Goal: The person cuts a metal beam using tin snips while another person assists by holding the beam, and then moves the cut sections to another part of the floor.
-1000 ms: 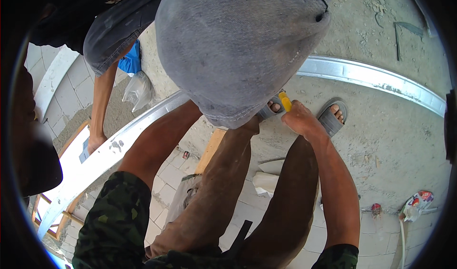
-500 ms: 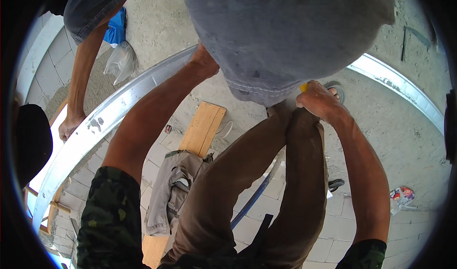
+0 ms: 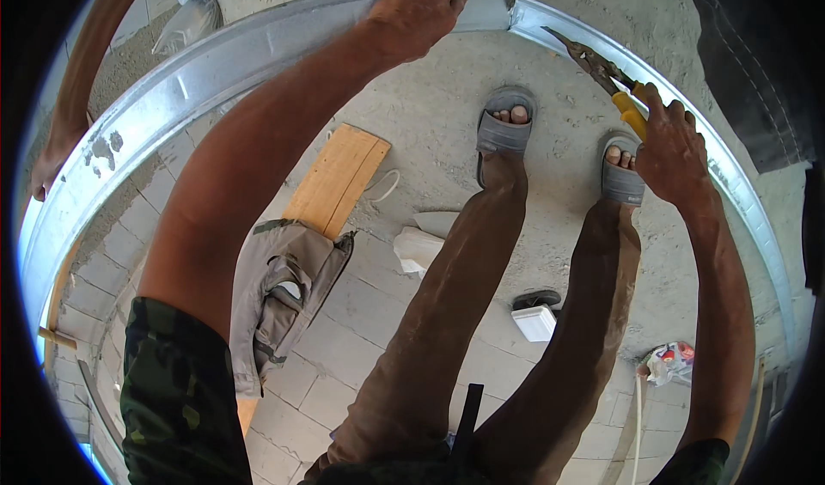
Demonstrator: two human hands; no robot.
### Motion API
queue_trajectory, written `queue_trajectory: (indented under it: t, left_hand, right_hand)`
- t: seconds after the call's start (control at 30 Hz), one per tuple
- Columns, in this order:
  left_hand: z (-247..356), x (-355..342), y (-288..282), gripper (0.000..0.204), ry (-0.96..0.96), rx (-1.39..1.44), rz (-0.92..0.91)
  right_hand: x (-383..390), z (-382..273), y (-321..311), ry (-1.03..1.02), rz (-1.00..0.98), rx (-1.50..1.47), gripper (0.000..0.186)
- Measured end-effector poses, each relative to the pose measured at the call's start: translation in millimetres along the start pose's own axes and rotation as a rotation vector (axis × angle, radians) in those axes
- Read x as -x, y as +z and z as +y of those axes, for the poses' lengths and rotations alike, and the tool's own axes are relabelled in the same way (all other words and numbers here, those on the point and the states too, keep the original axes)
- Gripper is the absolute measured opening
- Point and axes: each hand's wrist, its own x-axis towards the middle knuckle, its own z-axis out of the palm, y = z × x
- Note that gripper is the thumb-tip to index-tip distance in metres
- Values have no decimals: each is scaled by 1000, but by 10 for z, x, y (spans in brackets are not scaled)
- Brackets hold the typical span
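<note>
Right grip [image 3: 676, 152]: closed round pliers [image 3: 602, 73]; left grip [image 3: 418, 14]: clasping strip [image 3: 210, 64], likely light, springy, slick, sharp-edged; best held by flat faces

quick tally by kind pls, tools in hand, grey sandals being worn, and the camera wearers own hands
Held tools: 1 (yellow-handled tool)
Grey sandals worn: 2
Wearer's hands: 2 (left hand on the metal strip, right hand holding the tool)
Total: 5
</note>
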Motion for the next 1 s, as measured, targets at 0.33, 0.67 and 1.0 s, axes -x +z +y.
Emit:
queue_trajectory:
  t: [0.33,0.67,1.0]
  left_hand:
    - [335,412,-77,48,-318,199,303]
    - [2440,628,-375,51,-939,1295,381]
    - [3016,600,-701,52,-1067,1962,379]
  right_hand:
    - [-400,-492,-444,-240,36,875,68]
    - [-930,-678,-436,-447,198,1290,65]
    - [-1179,-1022,-587,-611,208,1432,44]
